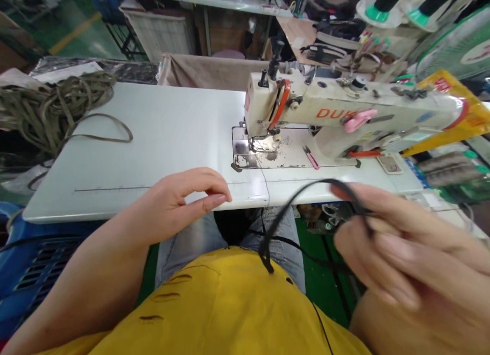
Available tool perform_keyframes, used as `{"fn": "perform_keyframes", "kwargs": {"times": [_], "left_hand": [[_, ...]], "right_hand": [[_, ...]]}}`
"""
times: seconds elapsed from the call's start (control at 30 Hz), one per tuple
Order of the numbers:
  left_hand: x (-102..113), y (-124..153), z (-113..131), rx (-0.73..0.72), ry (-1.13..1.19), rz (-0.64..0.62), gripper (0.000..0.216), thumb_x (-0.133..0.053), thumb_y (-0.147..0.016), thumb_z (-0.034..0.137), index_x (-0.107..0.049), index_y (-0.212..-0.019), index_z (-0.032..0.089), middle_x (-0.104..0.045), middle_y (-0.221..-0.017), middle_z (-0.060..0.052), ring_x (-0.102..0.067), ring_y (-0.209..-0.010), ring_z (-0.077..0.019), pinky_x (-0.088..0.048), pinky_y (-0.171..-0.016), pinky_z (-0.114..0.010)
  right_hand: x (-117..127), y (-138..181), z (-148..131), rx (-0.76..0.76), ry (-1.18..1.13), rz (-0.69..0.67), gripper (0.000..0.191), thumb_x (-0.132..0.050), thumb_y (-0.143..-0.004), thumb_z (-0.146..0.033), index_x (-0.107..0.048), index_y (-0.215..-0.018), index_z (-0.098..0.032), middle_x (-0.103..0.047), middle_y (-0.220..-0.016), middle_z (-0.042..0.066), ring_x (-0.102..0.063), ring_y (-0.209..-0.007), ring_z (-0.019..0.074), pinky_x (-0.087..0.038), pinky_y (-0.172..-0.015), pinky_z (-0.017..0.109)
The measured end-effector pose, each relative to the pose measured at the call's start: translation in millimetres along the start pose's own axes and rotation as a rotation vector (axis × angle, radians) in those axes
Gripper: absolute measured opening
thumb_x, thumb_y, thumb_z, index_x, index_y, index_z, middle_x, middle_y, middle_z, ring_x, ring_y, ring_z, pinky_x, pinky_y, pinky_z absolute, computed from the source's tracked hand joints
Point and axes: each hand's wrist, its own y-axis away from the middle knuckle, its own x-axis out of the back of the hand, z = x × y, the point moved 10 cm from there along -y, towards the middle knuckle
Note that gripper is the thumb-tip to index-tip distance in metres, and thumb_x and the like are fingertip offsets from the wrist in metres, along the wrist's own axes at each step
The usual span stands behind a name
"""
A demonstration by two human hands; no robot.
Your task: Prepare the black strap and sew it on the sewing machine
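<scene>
In the head view, my right hand (398, 243), blurred and close to the camera, pinches a narrow black strap (281, 220). The strap arcs out to the left from the fingers, and its end hangs over my lap. My left hand (191, 199) is at the front edge of the white sewing table (172, 135). Thumb and forefinger meet at their tips, with nothing visible between them. Beyond both hands stands a sewing machine (306, 105); a dark thread (265, 179) runs from its needle area over the table edge.
Pink-handled thread snips (312, 157) lie on the machine bed. A heap of olive webbing (57, 105) covers the table's left end. At lower left is a blue plastic crate (42, 268). Thread cones (383, 10) and a fan (459, 54) stand at upper right.
</scene>
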Motion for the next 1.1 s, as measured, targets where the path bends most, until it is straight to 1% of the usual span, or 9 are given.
{"fn": "perform_keyframes", "kwargs": {"times": [0.03,0.17,0.23,0.37,0.53,0.7,0.8,0.97,1.1], "left_hand": [[-10,-2,2,-0.023,0.038,-0.054,0.019,-0.070,-0.090,0.038,-0.084,-0.090,0.024,-0.077,-0.097,-0.008,-0.070,-0.093,-0.0278,-0.056,-0.087,-0.034],[-67,-4,-18,0.074,0.202,-0.349,0.031,-0.056,-0.099,0.039,-0.084,-0.098,0.024,-0.079,-0.098,-0.009,-0.072,-0.092,-0.0256,-0.055,-0.087,-0.035],[-86,-6,-37,0.176,0.312,-0.359,0.031,-0.058,-0.099,0.041,-0.082,-0.109,0.023,-0.079,-0.100,-0.010,-0.072,-0.095,-0.0252,-0.055,-0.088,-0.035],[-109,-13,-54,0.217,0.650,-0.276,0.035,-0.066,-0.096,0.043,-0.077,-0.122,0.022,-0.077,-0.112,-0.012,-0.070,-0.106,-0.0267,-0.053,-0.093,-0.037],[-115,-25,-56,0.207,0.918,-0.159,0.047,-0.079,-0.088,0.038,-0.071,-0.132,0.027,-0.071,-0.128,-0.012,-0.066,-0.115,-0.0290,-0.051,-0.098,-0.038],[-114,-36,-63,0.221,1.046,-0.053,0.055,-0.085,-0.082,0.028,-0.068,-0.134,0.030,-0.068,-0.119,-0.008,-0.065,-0.110,-0.0233,-0.052,-0.097,-0.036],[-111,-39,-70,0.221,1.007,0.020,0.068,-0.086,-0.080,0.025,-0.060,-0.143,0.028,-0.069,-0.110,-0.007,-0.066,-0.104,-0.0210,-0.052,-0.095,-0.035],[-111,-39,-77,0.236,0.909,0.081,0.094,-0.086,-0.079,0.022,-0.037,-0.158,0.028,-0.068,-0.095,-0.002,-0.064,-0.081,-0.0143,-0.051,-0.077,-0.028],[-113,-39,-77,0.225,0.835,0.092,0.105,-0.088,-0.075,0.019,-0.029,-0.162,0.027,-0.068,-0.090,-0.001,-0.066,-0.081,-0.0158,-0.050,-0.078,-0.029]], "right_hand": [[-7,-14,-3,0.051,-0.049,0.056,0.044,-0.077,-0.089,-0.035,-0.071,-0.131,-0.028,-0.055,-0.053,-0.001,-0.046,-0.045,0.0144,-0.031,-0.043,0.030],[-45,-52,40,-0.092,-0.132,0.004,0.043,-0.075,-0.089,-0.033,-0.069,-0.129,-0.020,-0.058,-0.054,-0.003,-0.051,-0.049,0.0128,-0.035,-0.052,0.028],[-46,-60,63,-0.124,-0.145,-0.010,0.050,-0.075,-0.089,-0.035,-0.065,-0.135,-0.018,-0.062,-0.058,-0.002,-0.054,-0.051,0.0133,-0.034,-0.054,0.027],[-43,-68,91,-0.122,-0.122,-0.069,0.066,-0.075,-0.089,-0.045,-0.055,-0.146,-0.019,-0.066,-0.060,-0.001,-0.058,-0.050,0.0151,-0.030,-0.051,0.026],[-42,-68,99,-0.075,-0.010,-0.063,0.061,-0.072,-0.093,-0.044,-0.051,-0.145,-0.022,-0.071,-0.069,0.000,-0.064,-0.055,0.0162,-0.029,-0.051,0.025],[-41,-73,113,-0.040,0.047,-0.106,0.053,-0.071,-0.091,-0.052,-0.055,-0.129,-0.020,-0.072,-0.067,-0.001,-0.065,-0.053,0.0163,-0.028,-0.048,0.025],[-33,-78,119,-0.038,0.079,-0.089,0.049,-0.071,-0.089,-0.057,-0.055,-0.116,-0.020,-0.072,-0.066,-0.001,-0.065,-0.052,0.0149,-0.029,-0.046,0.023],[-29,-80,123,-0.062,0.103,-0.048,0.049,-0.068,-0.089,-0.064,-0.051,-0.105,-0.021,-0.073,-0.069,0.001,-0.069,-0.057,0.0166,-0.032,-0.045,0.021],[-33,-80,127,-0.076,0.151,-0.064,0.043,-0.063,-0.092,-0.061,-0.053,-0.103,-0.021,-0.073,-0.073,0.002,-0.071,-0.062,0.0186,-0.038,-0.047,0.023]]}}
